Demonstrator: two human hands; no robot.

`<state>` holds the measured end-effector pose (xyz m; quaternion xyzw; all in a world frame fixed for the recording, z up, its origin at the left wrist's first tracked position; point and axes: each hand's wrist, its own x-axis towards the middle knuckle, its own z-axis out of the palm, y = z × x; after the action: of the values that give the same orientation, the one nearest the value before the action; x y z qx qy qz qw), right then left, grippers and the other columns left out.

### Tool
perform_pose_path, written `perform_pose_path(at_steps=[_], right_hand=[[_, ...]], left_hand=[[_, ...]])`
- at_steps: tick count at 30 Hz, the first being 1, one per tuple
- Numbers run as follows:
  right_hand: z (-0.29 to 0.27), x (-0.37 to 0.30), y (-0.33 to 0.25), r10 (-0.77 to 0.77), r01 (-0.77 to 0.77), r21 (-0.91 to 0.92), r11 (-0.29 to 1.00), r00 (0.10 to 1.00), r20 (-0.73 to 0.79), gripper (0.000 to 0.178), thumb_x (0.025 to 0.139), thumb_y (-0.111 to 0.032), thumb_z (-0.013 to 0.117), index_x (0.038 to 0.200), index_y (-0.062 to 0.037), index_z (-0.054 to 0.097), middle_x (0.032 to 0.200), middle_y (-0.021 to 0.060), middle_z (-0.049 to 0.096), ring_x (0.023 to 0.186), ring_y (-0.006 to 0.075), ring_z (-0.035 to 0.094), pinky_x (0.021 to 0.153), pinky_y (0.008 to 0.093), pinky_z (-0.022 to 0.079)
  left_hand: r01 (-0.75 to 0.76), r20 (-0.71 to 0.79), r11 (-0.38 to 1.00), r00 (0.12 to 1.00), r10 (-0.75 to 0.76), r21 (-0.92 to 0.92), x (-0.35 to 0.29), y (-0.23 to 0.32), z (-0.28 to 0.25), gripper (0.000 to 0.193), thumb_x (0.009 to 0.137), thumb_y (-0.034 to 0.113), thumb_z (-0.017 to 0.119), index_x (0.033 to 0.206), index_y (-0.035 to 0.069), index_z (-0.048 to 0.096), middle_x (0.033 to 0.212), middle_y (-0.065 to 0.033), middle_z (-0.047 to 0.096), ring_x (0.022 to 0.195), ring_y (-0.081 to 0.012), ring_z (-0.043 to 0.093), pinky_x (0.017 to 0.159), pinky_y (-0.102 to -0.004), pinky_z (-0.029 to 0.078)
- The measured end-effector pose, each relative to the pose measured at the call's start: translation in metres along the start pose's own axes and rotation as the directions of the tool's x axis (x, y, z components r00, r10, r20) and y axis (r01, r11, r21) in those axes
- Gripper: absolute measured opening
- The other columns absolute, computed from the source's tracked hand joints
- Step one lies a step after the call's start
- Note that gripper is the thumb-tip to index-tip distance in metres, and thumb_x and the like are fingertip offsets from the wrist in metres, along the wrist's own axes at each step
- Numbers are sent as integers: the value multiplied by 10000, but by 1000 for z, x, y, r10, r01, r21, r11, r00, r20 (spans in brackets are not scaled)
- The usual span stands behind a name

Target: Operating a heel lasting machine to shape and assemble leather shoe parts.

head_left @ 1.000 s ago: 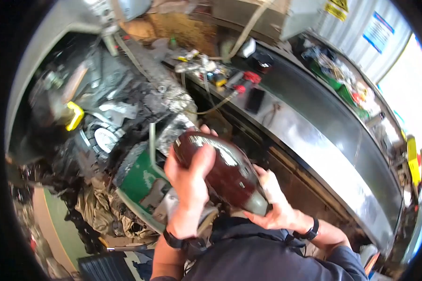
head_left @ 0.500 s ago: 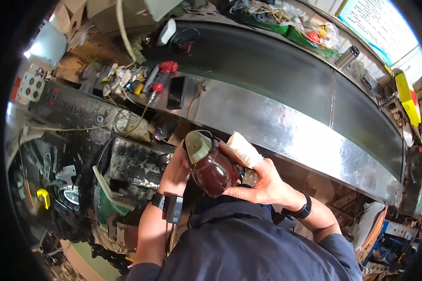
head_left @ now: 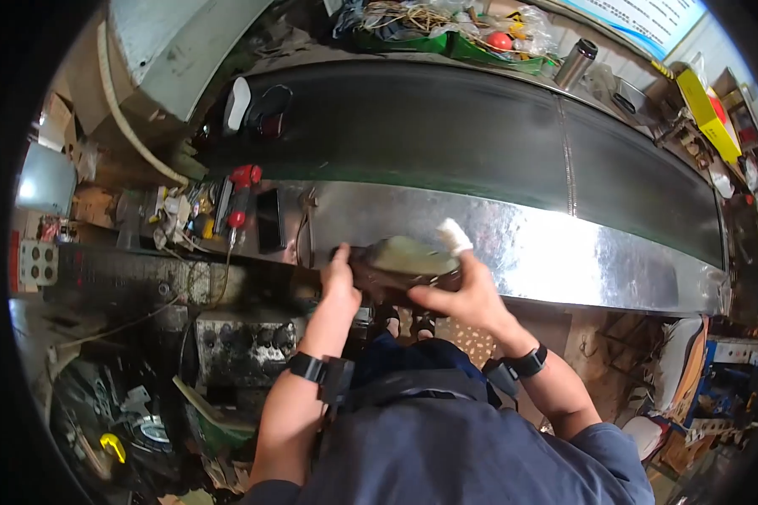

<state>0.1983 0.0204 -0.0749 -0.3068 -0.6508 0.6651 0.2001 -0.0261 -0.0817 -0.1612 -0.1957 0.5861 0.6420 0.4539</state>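
Observation:
A dark brown leather shoe (head_left: 389, 284) with a greenish block, which looks like a shoe last (head_left: 408, 257), is held between my two hands at the near edge of the steel ledge. Motion blurs it. My left hand (head_left: 339, 282) grips its left end. At the right end, my right hand (head_left: 463, 293) closes on it, thumb along the near side. A crumpled white cloth (head_left: 453, 236) sticks up from the fingers of that same hand. The fingertips behind the shoe are hidden.
A dark conveyor belt (head_left: 413, 126) runs behind the metal ledge (head_left: 531, 244). At its far left lie a white sole-shaped piece (head_left: 237, 104) and another dark shoe (head_left: 269, 124). A phone (head_left: 270, 220) and a red-handled tool (head_left: 242, 178) rest on the left ledge. A steel flask (head_left: 576, 65) stands at the back.
The shoe has turned from upright to lying lengthwise between my hands and has moved slightly away from my body. Both hands still hold it. The whole view has shifted.

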Motion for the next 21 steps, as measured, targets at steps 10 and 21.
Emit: perform_pose_path(at_steps=[10,21], right_hand=[[-284,-107,141,564,-12,825,565,736,-375,583,1012,-506,596,1426,-97,588,1437,119,605,1280,236,586,951,408,515],[-124,-7,162,145,-6,172,985,570,-809,339,831,5,700,1156,96,662,734,141,728,638,201,731,528,341,577]], left_hand=[[-704,545,156,654,525,693,157,139,14,378,987,337,644,1038,-24,742,923,-187,758,882,-165,691,827,-353,527],[-733,816,-426,305,492,530,220,166,167,470,979,296,682,1305,-40,645,1264,-213,706,1144,-329,677,1008,-390,505]])
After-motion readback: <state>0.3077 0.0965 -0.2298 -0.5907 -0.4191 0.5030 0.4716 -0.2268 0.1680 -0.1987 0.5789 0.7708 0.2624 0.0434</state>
